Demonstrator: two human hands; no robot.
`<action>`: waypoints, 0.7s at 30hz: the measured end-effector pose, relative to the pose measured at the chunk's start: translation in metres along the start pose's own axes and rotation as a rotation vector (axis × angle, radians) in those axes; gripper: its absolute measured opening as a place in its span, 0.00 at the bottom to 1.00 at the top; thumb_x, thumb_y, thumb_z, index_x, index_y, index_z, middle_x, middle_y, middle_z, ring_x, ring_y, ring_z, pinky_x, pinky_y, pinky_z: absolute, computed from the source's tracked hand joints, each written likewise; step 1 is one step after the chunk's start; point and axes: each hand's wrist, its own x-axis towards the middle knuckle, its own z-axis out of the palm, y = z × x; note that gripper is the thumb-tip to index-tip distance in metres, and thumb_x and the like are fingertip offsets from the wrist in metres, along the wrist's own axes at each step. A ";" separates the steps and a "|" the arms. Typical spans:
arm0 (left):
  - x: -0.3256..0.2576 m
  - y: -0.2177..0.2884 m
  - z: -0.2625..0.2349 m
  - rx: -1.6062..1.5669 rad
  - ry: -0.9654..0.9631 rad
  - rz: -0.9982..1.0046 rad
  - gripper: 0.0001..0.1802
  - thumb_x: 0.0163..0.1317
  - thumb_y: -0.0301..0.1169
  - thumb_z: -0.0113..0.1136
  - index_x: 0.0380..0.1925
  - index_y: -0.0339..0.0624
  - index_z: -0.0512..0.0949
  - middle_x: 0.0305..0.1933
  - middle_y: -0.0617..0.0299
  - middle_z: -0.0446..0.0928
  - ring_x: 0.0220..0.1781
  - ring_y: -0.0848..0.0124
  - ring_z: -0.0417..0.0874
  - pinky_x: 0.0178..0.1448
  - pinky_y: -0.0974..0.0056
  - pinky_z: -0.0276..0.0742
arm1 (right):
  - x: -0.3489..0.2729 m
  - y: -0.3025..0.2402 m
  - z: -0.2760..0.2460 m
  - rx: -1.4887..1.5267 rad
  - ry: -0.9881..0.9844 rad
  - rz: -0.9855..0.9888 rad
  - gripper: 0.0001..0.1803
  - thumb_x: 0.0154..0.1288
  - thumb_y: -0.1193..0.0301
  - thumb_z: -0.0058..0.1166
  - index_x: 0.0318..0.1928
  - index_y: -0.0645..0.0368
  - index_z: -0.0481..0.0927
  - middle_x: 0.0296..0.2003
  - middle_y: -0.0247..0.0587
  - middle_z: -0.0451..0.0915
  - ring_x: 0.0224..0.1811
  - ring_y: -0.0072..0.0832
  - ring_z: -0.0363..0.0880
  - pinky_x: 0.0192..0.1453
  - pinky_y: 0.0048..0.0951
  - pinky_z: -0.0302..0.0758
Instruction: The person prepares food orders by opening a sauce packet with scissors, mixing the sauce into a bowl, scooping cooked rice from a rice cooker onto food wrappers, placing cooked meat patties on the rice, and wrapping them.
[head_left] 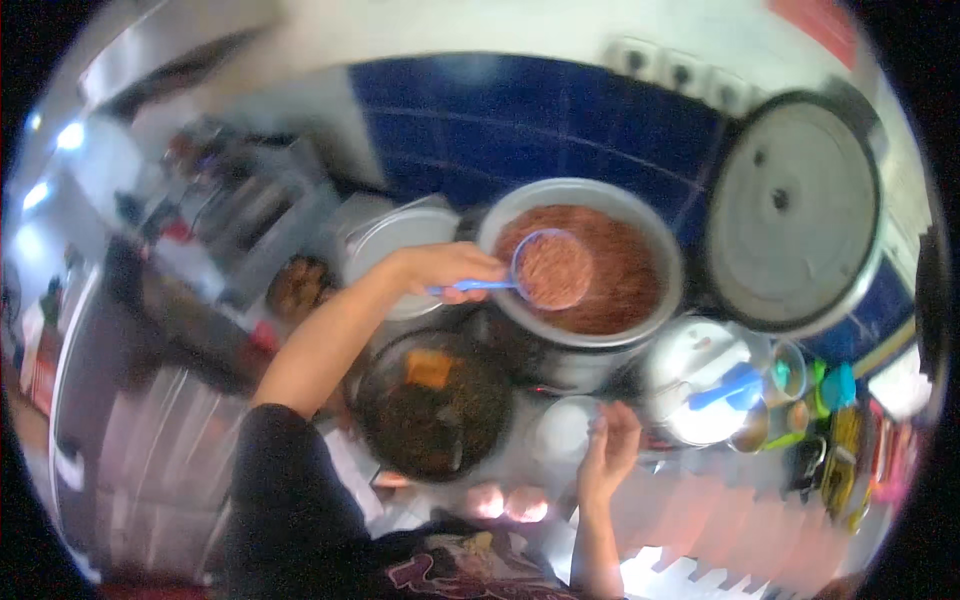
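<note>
My left hand point(450, 268) is closed round the blue handle of a scoop point(488, 286). The scoop's round bowl is heaped with a reddish-brown, crumbly food point(555, 270), too blurred to name. It hangs over a large metal pot point(667, 300) holding more of the same food. Nearer to me, my right hand point(612, 445) is at the right edge of a small white bowl point(568, 432). Its thumb is near the rim and the fingers look curled against the side, though blur softens the contact.
Left of centre is a dark wok point(385, 440) with an orange-yellow piece inside. A large round lid point(785, 215) leans at the wall right of the pot. Below it stand a shiny white lidded pot point(690, 365) with a blue utensil on top and several small containers point(790, 370).
</note>
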 end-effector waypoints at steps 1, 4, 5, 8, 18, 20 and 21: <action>-0.025 -0.017 0.009 -0.211 0.023 0.041 0.16 0.74 0.46 0.53 0.39 0.45 0.77 0.24 0.66 0.70 0.15 0.83 0.62 0.15 0.75 0.54 | -0.022 0.000 0.002 -0.018 -0.146 0.000 0.17 0.70 0.74 0.55 0.57 0.66 0.74 0.52 0.49 0.81 0.50 0.32 0.81 0.49 0.30 0.78; -0.108 -0.092 0.054 -0.632 0.156 0.173 0.17 0.74 0.45 0.53 0.40 0.41 0.76 0.25 0.64 0.70 0.14 0.82 0.62 0.14 0.74 0.55 | -0.080 -0.027 0.035 -0.074 -0.745 0.170 0.15 0.71 0.68 0.58 0.50 0.66 0.79 0.44 0.46 0.84 0.44 0.27 0.83 0.48 0.29 0.79; -0.139 -0.122 0.076 -0.625 0.281 0.191 0.18 0.73 0.45 0.53 0.41 0.39 0.76 0.26 0.62 0.72 0.13 0.80 0.63 0.14 0.73 0.55 | -0.103 -0.025 0.051 -0.115 -0.963 0.314 0.15 0.71 0.67 0.58 0.51 0.65 0.78 0.44 0.44 0.84 0.44 0.27 0.83 0.48 0.29 0.79; -0.221 -0.225 0.165 -0.914 0.632 0.115 0.18 0.73 0.45 0.53 0.47 0.41 0.77 0.29 0.62 0.74 0.18 0.80 0.67 0.16 0.74 0.59 | -0.190 0.020 0.093 -0.079 -1.407 0.643 0.19 0.72 0.64 0.58 0.57 0.62 0.76 0.46 0.42 0.83 0.46 0.28 0.82 0.49 0.30 0.80; -0.320 -0.507 0.340 -0.291 1.815 -0.353 0.24 0.76 0.41 0.46 0.67 0.44 0.71 0.25 0.61 0.74 0.21 0.71 0.75 0.26 0.66 0.72 | -0.355 0.137 0.184 -0.088 -1.139 1.270 0.26 0.69 0.58 0.61 0.60 0.57 0.71 0.48 0.39 0.79 0.45 0.30 0.80 0.43 0.31 0.80; -0.318 -0.512 0.328 0.070 1.963 -0.381 0.23 0.74 0.38 0.49 0.67 0.48 0.71 0.29 0.54 0.77 0.26 0.62 0.81 0.31 0.59 0.78 | -0.356 0.128 0.192 -0.203 -1.125 1.189 0.23 0.68 0.58 0.62 0.55 0.58 0.75 0.43 0.38 0.81 0.40 0.29 0.82 0.41 0.30 0.79; -0.317 -0.502 0.321 0.193 1.842 -0.523 0.25 0.72 0.37 0.50 0.68 0.51 0.70 0.32 0.52 0.77 0.27 0.60 0.82 0.32 0.56 0.79 | -0.354 0.124 0.191 -0.169 -1.119 1.097 0.20 0.67 0.59 0.63 0.51 0.59 0.76 0.39 0.37 0.82 0.36 0.27 0.81 0.41 0.29 0.79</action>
